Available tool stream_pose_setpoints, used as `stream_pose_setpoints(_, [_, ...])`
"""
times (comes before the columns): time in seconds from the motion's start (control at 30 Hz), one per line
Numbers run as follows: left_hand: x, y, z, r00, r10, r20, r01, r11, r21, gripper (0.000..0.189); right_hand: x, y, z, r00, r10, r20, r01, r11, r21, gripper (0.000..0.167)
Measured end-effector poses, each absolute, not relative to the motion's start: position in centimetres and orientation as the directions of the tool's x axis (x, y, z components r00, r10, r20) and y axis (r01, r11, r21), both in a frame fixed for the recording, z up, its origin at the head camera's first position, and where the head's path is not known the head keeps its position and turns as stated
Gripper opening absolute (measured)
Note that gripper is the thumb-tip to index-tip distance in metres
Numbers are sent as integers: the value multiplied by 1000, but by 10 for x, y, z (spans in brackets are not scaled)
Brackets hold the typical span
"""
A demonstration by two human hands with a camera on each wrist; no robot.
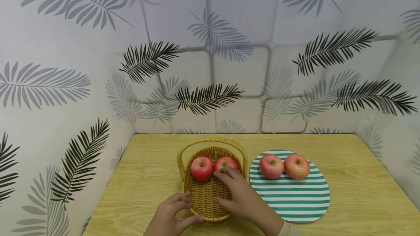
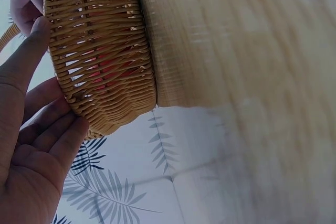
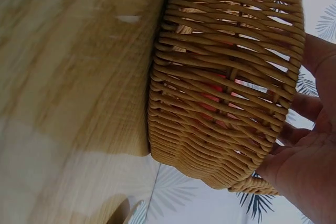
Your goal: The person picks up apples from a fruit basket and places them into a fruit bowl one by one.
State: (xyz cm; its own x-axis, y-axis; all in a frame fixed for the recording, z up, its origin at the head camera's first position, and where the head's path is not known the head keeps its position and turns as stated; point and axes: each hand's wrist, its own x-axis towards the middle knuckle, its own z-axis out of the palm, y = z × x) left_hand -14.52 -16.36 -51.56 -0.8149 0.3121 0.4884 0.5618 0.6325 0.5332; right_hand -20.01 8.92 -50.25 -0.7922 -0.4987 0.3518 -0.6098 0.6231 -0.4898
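Note:
A wicker basket [image 1: 210, 196] with an arched handle stands on the table. Inside it, toward the far end, sit two red apples, one on the left [image 1: 201, 169] and one on the right [image 1: 226, 163]. My left hand [image 1: 170, 212] is at the basket's near left side, its fingers and thumb spread; in the left wrist view the fingertips [image 2: 79, 124] rest against the rim. Over the right rim reaches my right hand [image 1: 241, 196], fingers extended just in front of the right apple and partly covering it. Whether they touch that apple, I cannot tell. The right wrist view shows the woven side [image 3: 226, 82].
Right of the basket lies a round green-and-white striped mat [image 1: 295, 203]. Two more apples, one left [image 1: 271, 166] and one right [image 1: 296, 166], sit side by side on its far part. Behind the wooden table [image 1: 147, 166] rises a leaf-patterned wall [image 1: 236, 112].

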Motion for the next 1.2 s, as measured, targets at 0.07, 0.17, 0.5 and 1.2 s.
stream_pose_setpoints(0.07, [-145, -163, -515, -818, 312, 484, 559, 632, 537, 35, -203, 88, -502, -796, -495, 349, -605, 616, -505, 65])
stream_pose_setpoints(0.17, [-145, -163, -515, -819, 313, 480, 558, 632, 539, 36, -208, 86, -502, -796, -489, 357, -605, 608, -515, 66])
stream_pose_setpoints(0.5, [-146, -164, -516, -818, 313, 482, 559, 632, 537, 37, -223, 73, -506, -849, -422, 317, -527, 636, -564, 70])
stream_pose_setpoints(1.2, [-145, -163, -516, -805, 315, 503, 575, 622, 532, 34, -234, 63, -513, -910, -321, 264, -415, 728, -546, 77])
